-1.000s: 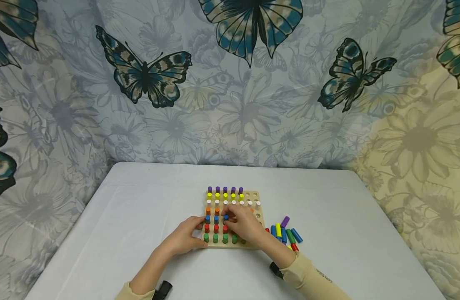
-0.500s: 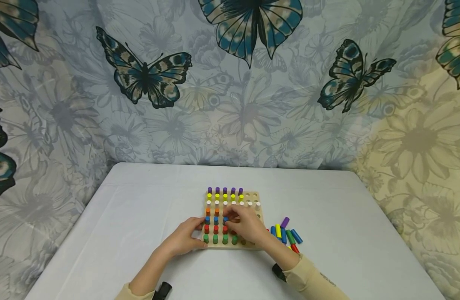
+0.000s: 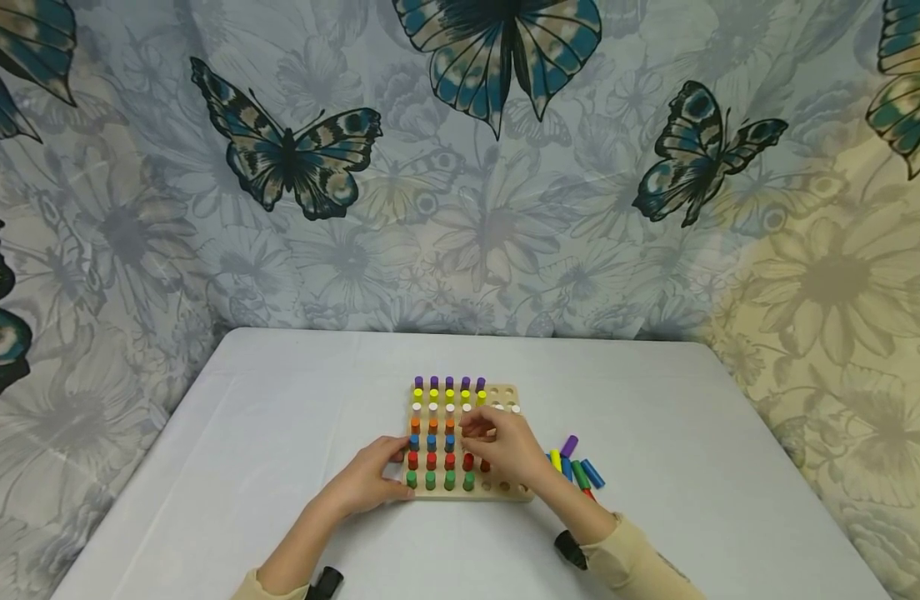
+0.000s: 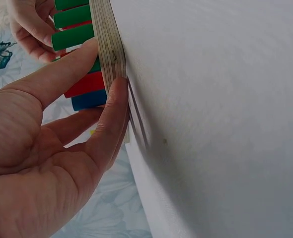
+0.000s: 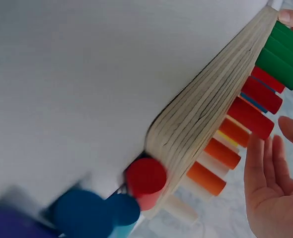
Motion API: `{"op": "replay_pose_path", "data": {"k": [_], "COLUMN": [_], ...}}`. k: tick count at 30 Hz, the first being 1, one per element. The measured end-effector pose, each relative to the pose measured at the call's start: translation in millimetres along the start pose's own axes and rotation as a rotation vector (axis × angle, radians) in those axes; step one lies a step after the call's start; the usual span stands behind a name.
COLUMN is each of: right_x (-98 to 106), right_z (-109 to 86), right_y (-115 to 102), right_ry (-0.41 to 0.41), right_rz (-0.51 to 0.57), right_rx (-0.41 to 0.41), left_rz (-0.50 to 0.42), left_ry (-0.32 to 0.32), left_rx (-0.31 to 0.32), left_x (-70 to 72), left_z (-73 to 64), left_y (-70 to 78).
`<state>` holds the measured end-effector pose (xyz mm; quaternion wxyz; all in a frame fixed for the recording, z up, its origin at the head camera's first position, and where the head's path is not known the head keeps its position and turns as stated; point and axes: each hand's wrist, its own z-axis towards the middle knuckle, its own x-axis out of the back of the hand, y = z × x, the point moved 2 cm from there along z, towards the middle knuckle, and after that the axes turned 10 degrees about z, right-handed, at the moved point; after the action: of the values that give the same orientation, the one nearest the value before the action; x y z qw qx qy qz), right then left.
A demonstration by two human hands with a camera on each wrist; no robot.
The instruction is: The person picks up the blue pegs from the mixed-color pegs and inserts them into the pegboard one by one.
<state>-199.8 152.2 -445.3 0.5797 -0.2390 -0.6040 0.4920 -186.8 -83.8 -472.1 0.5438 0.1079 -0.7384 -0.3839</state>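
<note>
A wooden pegboard (image 3: 471, 497) lies on the white table, its upright pegs sorted by colour into rows. My left hand (image 3: 366, 477) holds its near-left side; in the left wrist view the thumb (image 4: 89, 47) lies by the green pegs and a finger (image 4: 117, 94) rests against the board's layered edge. My right hand (image 3: 508, 446) hovers over the board just right of the third blue peg (image 3: 450, 443). Nothing sits between its parted thumb and fingers in the right wrist view. That hand covers part of the orange, blue and white rows.
Loose coloured pegs lie right of the board, among them a purple peg (image 3: 569, 446), a blue peg (image 3: 593, 473) and a green peg (image 3: 581, 475). Bare holes show at the board's right side. A butterfly-patterned wall covering (image 3: 460, 250) stands behind the table.
My right hand has let go of the blue peg, which now stands third in its row, and has moved slightly right. The left hand stays on the board.
</note>
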Motion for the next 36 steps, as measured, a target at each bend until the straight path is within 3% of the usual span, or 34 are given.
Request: {"op": "replay_pose_path", "data": {"k": [12,27,36], "right_x": [25.0,54.1,76.2], "right_z": [-12.8,-34.5,-48.0], "right_y": [8.5,20.8,30.0], "right_ry": [0.121,0.181,0.216], "right_rz": [0.027,0.024,-0.043], "right_rx": [-0.063,-0.161,-0.173], "left_rz": [-0.009,-0.013,-0.027], "left_ry": [-0.008,-0.002,0.004], "left_rx": [0.018,0.022,0.016], "left_x": [-2.1,-2.6,-1.9], "left_z": [-2.5,-3.7,-2.4], "left_y": [-0.4,1.5,2.1]}}
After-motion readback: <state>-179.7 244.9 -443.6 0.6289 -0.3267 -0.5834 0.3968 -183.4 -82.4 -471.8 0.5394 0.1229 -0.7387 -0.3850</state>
